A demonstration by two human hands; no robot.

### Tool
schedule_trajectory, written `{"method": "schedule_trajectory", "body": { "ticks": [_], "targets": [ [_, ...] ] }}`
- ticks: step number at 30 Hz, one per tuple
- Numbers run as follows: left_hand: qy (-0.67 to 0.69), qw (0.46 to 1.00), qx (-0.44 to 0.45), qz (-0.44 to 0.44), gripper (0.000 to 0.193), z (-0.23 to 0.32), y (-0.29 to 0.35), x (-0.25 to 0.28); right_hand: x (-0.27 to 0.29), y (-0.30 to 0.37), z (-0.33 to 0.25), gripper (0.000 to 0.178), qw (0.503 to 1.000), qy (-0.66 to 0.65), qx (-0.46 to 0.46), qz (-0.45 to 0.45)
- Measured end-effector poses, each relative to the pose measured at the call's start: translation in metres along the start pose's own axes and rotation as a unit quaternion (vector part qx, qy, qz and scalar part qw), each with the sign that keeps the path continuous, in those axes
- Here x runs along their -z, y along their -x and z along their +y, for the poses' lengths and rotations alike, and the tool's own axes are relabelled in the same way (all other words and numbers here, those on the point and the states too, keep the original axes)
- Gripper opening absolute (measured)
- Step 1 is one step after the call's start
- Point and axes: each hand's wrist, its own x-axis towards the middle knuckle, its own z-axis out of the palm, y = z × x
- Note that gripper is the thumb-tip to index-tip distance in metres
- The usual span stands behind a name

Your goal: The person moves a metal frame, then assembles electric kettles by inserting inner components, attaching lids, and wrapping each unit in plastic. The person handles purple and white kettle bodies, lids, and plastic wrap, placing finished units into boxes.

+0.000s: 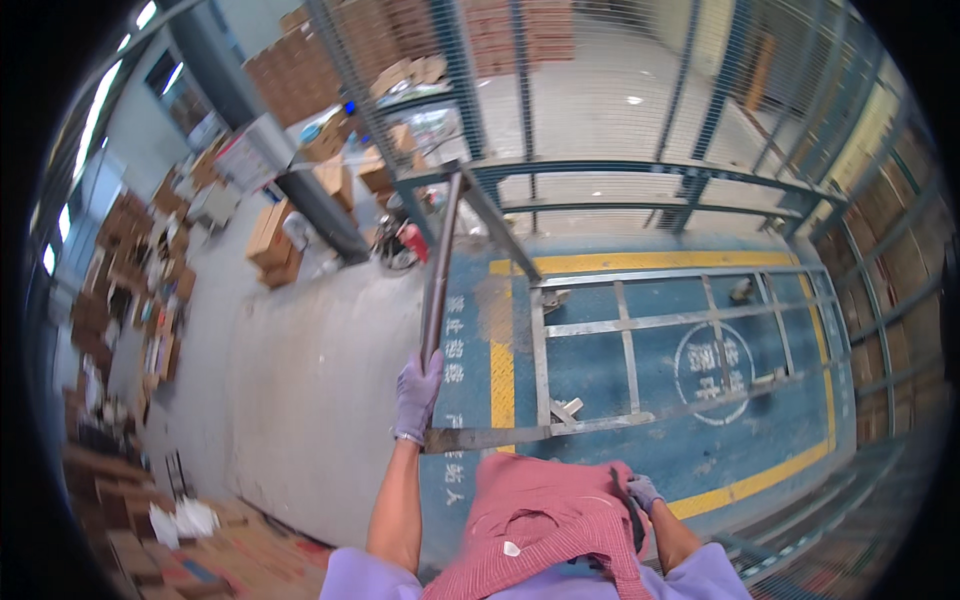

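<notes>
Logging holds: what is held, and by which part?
Left grip: cart handle, by its nearer end. Right grip: at the pink cloth; hold unclear.

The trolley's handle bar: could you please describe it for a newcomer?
On the blue floor stands a silver metal trolley. At its left end rises the handle bar, held by the left hand; it is brown, unlike the silver slats.

Silvery open-framed cart [625, 324] (brown handlebar [443, 270]).

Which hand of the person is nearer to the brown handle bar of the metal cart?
The left. The left hand is closed around the near end of the brown handle bar; the right hand is apart from it, farther right, at the edge of the pink cloth.
</notes>
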Motion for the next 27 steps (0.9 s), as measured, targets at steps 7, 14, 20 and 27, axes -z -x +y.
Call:
{"method": "schedule_trajectory", "body": {
  "ticks": [7, 14, 20, 27],
  "targets": [
    [0.337, 0.932, 0.133, -0.016, 0.051, -0.042, -0.005, 0.005, -0.012, 0.017, -0.281, 0.041, 0.970, -0.045, 0.240, 0.022],
    [0.418, 0.873, 0.253, 0.005, 0.048, -0.155, 0.047, 0.052, -0.066, -0.009, -0.520, 0.046, 0.923, -0.257, 0.283, -0.050],
    [0.155, 0.922, 0.348, -0.075, 0.034, -0.329, 0.177, 0.107, -0.107, -0.046, -0.611, 0.043, 0.914, -0.289, 0.283, 0.030],
    [-0.023, 0.966, 0.140, -0.218, 0.025, -0.467, 0.330, 0.128, -0.110, -0.034, -0.602, 0.038, 0.939, -0.311, 0.127, 0.070]
  ]
}}
